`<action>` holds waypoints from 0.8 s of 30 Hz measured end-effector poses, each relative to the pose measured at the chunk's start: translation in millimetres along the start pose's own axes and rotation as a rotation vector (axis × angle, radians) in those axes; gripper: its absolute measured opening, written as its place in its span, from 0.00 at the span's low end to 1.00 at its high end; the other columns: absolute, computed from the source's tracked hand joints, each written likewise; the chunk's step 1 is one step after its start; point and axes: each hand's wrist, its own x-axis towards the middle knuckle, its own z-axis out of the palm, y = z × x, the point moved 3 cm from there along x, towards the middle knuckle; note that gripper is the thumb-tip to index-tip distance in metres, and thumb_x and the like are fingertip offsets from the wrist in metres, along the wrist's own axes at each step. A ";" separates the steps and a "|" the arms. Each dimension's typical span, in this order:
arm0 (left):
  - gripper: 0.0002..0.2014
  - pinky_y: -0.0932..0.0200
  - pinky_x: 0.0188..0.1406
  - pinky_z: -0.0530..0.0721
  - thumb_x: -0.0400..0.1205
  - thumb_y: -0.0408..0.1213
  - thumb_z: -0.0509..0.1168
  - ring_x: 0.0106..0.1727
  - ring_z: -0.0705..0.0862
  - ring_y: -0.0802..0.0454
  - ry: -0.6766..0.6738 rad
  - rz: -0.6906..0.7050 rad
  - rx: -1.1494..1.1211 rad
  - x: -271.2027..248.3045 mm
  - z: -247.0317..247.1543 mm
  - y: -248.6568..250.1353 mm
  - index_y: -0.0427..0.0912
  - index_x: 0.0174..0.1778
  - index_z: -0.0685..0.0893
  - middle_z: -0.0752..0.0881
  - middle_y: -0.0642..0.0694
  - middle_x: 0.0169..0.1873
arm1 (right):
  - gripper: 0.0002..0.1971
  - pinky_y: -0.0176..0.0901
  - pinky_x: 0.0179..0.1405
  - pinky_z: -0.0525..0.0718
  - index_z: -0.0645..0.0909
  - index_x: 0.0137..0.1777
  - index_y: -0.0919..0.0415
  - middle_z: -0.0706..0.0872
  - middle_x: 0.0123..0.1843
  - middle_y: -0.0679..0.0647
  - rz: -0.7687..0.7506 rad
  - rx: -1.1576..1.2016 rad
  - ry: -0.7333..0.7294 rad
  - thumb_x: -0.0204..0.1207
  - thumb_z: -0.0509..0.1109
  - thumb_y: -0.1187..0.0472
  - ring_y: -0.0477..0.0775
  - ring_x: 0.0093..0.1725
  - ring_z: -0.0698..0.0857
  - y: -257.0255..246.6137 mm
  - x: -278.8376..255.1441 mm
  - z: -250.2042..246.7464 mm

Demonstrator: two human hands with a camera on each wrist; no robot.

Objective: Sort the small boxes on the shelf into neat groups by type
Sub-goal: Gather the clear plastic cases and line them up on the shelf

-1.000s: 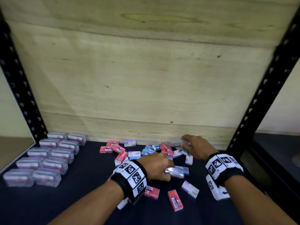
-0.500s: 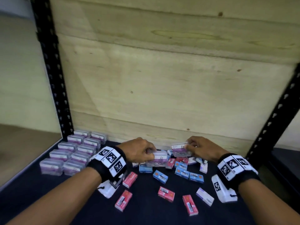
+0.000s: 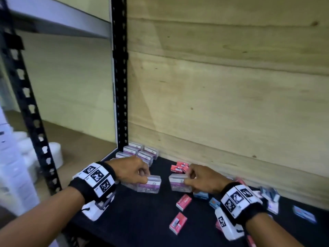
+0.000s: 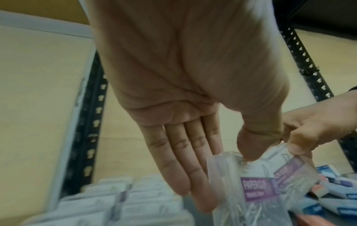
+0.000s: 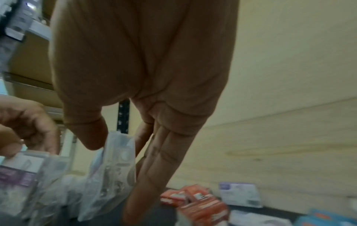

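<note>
Each hand holds one clear plastic paperclip box with a purple label, just above the dark shelf. My left hand pinches its box between thumb and fingers; the left wrist view shows the same box. A short gap to the right, my right hand pinches the other clear box, seen edge-on in the right wrist view. Matching clear boxes stand in neat rows in the back left corner, behind the left hand.
Red boxes lie by the wooden back wall, with others loose in front. Blue boxes and pale ones are scattered to the right. A black upright post stands at the left rear corner.
Both hands lifted a clear box out of the mixed pile and carried it left toward the rows of clear boxes. The view has swung left with them.
</note>
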 end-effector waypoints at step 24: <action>0.21 0.64 0.57 0.81 0.77 0.54 0.66 0.54 0.81 0.66 0.074 -0.091 0.046 -62.2 28.0 -98.0 0.59 0.66 0.79 0.82 0.63 0.60 | 0.22 0.39 0.54 0.82 0.76 0.64 0.47 0.81 0.57 0.44 -0.179 -0.188 -0.206 0.73 0.77 0.46 0.46 0.53 0.83 -64.6 30.9 77.4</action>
